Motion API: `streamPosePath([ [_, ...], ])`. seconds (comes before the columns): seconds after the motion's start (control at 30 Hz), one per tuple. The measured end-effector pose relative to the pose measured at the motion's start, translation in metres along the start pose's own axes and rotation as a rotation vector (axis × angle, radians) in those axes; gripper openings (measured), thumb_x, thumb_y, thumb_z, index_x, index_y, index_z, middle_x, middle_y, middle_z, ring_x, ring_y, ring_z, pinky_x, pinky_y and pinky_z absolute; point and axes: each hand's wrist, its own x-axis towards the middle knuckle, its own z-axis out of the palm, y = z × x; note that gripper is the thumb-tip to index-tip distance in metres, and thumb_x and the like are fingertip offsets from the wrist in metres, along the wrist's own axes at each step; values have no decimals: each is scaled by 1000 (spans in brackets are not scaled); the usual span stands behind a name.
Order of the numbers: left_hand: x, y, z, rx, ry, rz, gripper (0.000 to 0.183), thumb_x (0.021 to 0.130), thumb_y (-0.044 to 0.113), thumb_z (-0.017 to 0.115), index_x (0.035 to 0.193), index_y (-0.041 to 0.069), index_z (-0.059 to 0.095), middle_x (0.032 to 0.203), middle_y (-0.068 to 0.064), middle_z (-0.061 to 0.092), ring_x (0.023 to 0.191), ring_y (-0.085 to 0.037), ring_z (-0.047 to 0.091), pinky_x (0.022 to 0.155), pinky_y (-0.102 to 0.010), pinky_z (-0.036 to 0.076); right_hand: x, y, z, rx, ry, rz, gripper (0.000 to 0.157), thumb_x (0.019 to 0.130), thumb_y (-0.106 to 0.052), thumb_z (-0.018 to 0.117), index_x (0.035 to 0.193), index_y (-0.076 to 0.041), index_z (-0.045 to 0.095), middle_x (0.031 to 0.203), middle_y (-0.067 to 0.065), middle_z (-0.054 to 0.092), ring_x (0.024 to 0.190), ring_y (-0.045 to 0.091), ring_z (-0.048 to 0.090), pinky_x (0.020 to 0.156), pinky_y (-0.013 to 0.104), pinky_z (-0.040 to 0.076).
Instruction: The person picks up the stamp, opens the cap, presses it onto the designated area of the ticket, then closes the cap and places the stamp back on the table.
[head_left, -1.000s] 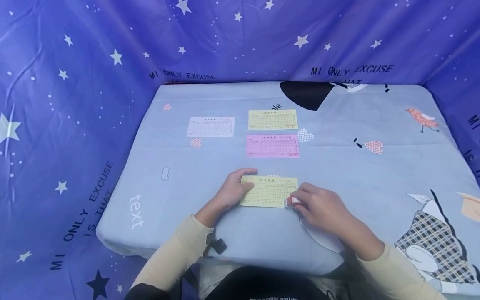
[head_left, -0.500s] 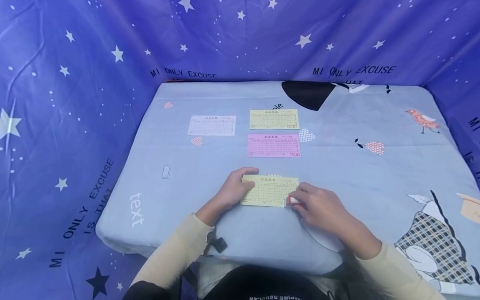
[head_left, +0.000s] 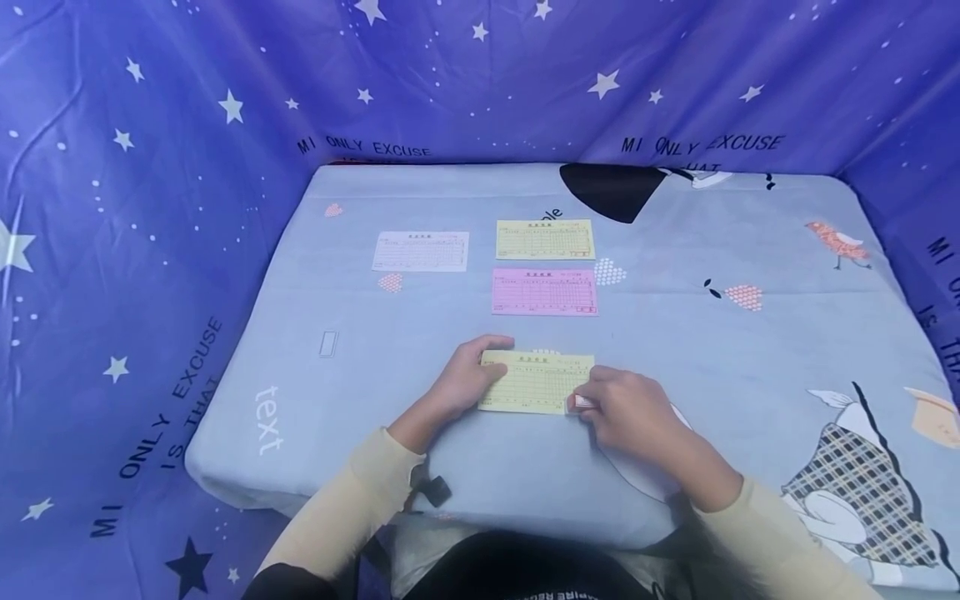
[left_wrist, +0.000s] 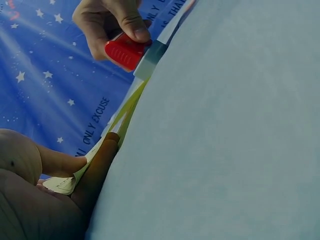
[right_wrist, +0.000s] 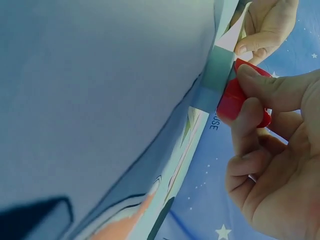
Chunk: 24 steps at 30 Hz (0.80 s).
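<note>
In the head view a yellow printed form lies near the front of the cloth-covered table. My left hand pinches its left edge, thumb on top and a finger beneath, as the left wrist view shows. My right hand holds a red stamp upright on the form's lower right corner. Seen from the right wrist, thumb and curled fingers grip the stamp's red body above its grey-green translucent base. The stamp's underside is hidden.
Beyond the hands lie a pink form and another yellow form, both with a small red mark at lower right. A white form is to their left. Blue star-printed curtains stand around the table.
The right hand and stamp have shifted very slightly left over the form's corner. The left hand keeps its hold, and the other forms lie as before. The head view moves slightly.
</note>
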Motion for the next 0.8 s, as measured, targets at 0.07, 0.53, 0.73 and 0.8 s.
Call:
streamPosePath([
  [0.07, 0, 1, 0, 2, 0, 2, 47, 95, 3, 57, 141, 12, 58, 138, -5, 58, 107, -17, 60, 113, -46, 36, 0, 0, 0, -1, 2, 8, 18, 76, -3, 80, 80, -19, 73, 69, -12, 47, 59, 8, 42, 51, 26, 38],
  [0.53, 0, 1, 2, 9, 7, 8, 47, 95, 4, 58, 141, 13, 58, 142, -6, 56, 113, -20, 60, 112, -47, 36, -4, -2, -2, 31, -13, 54, 20, 75, -1, 81, 82, -19, 74, 72, -12, 50, 63, 10, 45, 55, 28, 41],
  [0.73, -3, -5, 3, -27, 10, 7, 48, 93, 2, 57, 140, 12, 59, 137, -6, 59, 109, -20, 61, 110, -47, 38, -7, -3, 3, 50, -20, 44, 21, 78, -3, 80, 81, -22, 73, 72, -14, 48, 63, 8, 43, 55, 25, 40],
  [0.8, -3, -6, 3, -49, 5, 16, 47, 93, 2, 57, 139, 10, 59, 131, -6, 61, 102, -19, 63, 108, -47, 40, -8, -3, 2, 55, -20, 48, 21, 79, -3, 80, 82, -23, 72, 74, -14, 49, 64, 8, 44, 56, 25, 41],
])
